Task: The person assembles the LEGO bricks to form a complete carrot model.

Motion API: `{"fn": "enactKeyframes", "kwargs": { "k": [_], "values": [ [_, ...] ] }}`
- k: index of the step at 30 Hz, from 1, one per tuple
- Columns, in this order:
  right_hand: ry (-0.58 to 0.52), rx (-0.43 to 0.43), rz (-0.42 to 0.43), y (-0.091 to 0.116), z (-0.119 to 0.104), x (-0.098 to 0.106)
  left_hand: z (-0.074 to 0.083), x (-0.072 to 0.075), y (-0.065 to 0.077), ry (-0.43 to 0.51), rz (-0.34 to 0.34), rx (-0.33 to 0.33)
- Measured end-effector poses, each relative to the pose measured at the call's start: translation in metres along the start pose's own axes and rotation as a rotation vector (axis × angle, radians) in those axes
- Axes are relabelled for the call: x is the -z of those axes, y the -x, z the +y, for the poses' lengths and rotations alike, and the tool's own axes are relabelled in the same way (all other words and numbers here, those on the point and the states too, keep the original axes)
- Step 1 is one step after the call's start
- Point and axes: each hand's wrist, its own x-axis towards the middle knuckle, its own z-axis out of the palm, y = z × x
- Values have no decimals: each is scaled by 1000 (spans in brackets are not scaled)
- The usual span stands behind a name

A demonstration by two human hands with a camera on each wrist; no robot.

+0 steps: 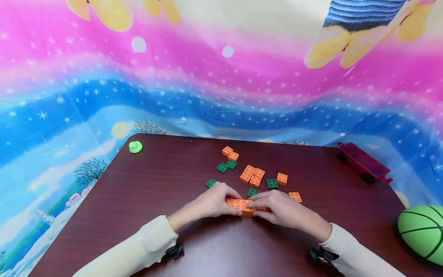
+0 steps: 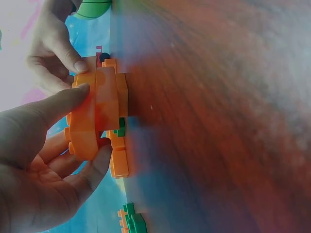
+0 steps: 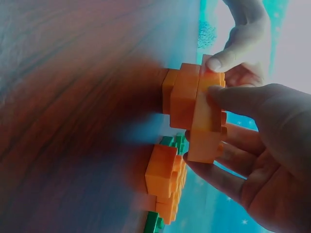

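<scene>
A stack of orange toy bricks (image 1: 246,212) stands near the middle of the table, between both hands. In the left wrist view, the stack (image 2: 107,99) has three layers, widest on top and narrowest at the bottom. My left hand (image 1: 214,202) grips the left end of the top layer, thumb on the front side and fingers behind. At the opposite end, my right hand (image 1: 282,206) holds the top layer the same way. From the right wrist, the top bricks (image 3: 206,111) show overhanging the layer below.
Beyond the hands lie loose orange bricks (image 1: 247,174) and several green bricks (image 1: 272,183). A green rubber duck (image 1: 135,146) sits at the far left corner. On the right are a red toy wagon (image 1: 367,161) and a green ball (image 1: 422,232). A printed cloth (image 1: 207,88) hangs behind the table.
</scene>
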Motion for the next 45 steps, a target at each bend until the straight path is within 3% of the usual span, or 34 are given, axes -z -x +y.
{"fn": "enactKeyframes", "kwargs": {
  "k": [6,11,15,19,25,32,39,45],
  "values": [
    [-45,-34,18,1,1,-4,0,7,-7,-62,-18,6],
    [-84,-37,46,0,2,-6,1,20,-25,-163,10,41],
    [-85,-39,49,1,2,-6,1,27,-42,-284,-9,66],
    [-100,-53,30,4,3,-7,-2,25,-57,-402,-43,46],
    [-123,-69,5,8,3,-7,-7,17,-69,-498,-96,13],
    [-115,-61,8,2,6,-2,-9,22,-69,-546,-44,56],
    [-99,-63,1,-1,4,-3,-9,24,-57,-566,-66,91],
    [-93,-65,10,1,4,-3,-18,23,-51,-491,-143,65]
  ]
}}
